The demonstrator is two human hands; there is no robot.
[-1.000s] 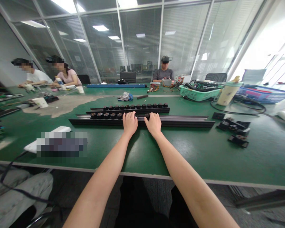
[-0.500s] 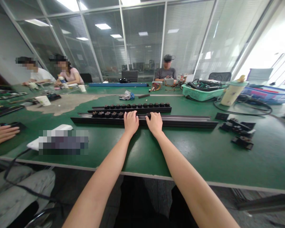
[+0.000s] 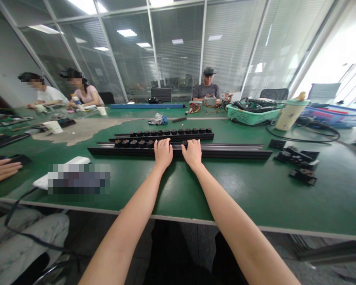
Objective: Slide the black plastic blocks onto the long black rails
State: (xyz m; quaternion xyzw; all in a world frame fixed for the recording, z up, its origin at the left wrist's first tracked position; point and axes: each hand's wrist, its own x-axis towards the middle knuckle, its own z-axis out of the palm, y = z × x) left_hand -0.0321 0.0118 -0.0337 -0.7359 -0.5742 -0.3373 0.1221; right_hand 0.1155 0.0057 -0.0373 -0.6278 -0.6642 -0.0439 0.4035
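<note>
A long black rail (image 3: 234, 152) with a silvery channel lies crosswise on the table in front of me. Several small black round-topped parts (image 3: 126, 143) stand in a row in its left half. My left hand (image 3: 163, 153) curls over the rail just right of that row, its fingertips partly hidden behind it. A short gap away, my right hand (image 3: 192, 152) closes over the rail around a small black part (image 3: 184, 143), mostly covered by the fingers. Behind lies a second black rail (image 3: 195, 137), carrying a similar row of parts.
Loose black pieces (image 3: 296, 156) lie at the right. A green basket (image 3: 252, 116) of cables and a cream bottle (image 3: 287, 116) stand beyond. A white device (image 3: 77, 160) lies at left, near another person's hand (image 3: 2, 170). Other people sit across the table.
Both hands stay in nearly the same place on the rail. The view has shifted very slightly; no part has visibly moved.
</note>
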